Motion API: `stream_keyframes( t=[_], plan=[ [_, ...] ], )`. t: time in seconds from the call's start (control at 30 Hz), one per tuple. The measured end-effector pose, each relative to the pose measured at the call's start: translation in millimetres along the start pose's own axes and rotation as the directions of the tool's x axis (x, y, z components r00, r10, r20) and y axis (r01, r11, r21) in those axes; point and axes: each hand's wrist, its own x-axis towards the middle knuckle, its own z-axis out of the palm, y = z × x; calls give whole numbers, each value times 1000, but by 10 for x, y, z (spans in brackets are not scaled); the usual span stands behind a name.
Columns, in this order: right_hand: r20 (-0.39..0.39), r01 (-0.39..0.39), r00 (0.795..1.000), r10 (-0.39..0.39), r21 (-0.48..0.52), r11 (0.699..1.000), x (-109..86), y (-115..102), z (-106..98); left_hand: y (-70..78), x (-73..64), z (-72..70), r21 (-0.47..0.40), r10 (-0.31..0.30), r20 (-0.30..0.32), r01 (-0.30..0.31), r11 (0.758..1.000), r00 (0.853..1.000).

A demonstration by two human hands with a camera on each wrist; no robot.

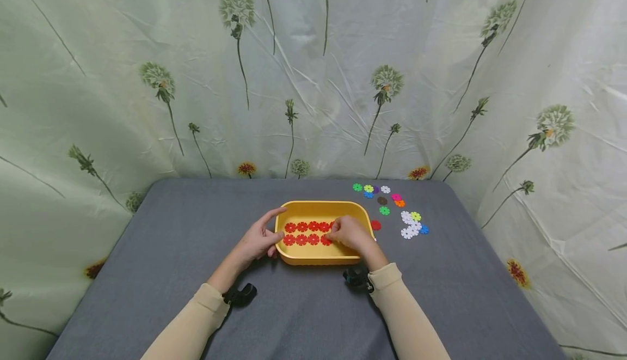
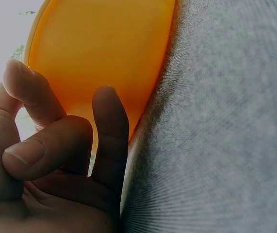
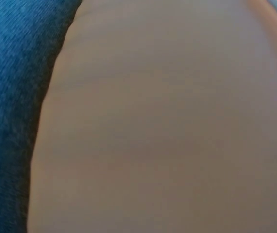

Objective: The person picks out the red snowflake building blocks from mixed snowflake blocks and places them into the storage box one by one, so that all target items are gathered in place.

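A yellow plastic tray [image 1: 318, 260] holds two rows of red snowflake discs [image 1: 301, 239]. My left hand [image 1: 256, 240] grips the tray's left end, thumb over the rim and forefinger stretched along its far corner. In the left wrist view, fingers of the left hand [image 2: 56, 160] are beside the orange-looking tray wall [image 2: 104, 43]. Inside the tray, at its right side, my right hand [image 1: 350, 233] pinches a red snowflake disc [image 1: 325, 240] at the end of the near row. That hand hides part of the far row. The right wrist view shows only blurred skin and cloth.
Loose snowflake discs lie right of the tray: a red one [image 1: 375, 225] by its wall, white ones [image 1: 407, 233], a blue one [image 1: 424, 229], and green, brown, pink and orange ones farther back. A grey cloth [image 1: 196, 218] covers the table; a flowered curtain [image 1: 313, 77] hangs behind.
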Motion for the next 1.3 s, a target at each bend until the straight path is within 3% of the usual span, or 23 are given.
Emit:
stream_keyframes(
  t=[0.33, 0.7, 0.97, 1.3],
  plan=[
    [-88, 56, 995, -41, 176, 983, 11, -6, -127, 0, -4, -1, -1, 9, 4, -9, 1000, 1000],
    [-158, 77, 987, -32, 291, 954, -74, -19, -418, 19, -14, -8, -2, 19, 9, -19, 1000, 1000],
    [-171, 74, 985, -3, 412, 908, -93, 273, -707, 14, -7, -3, -2, 14, 12, -14, 1000, 1000],
    [-123, 12, 991, 43, 414, 910, -99, 761, -950, 22, -14, 5, -3, 2, 7, -2, 1000, 1000]
  ],
)
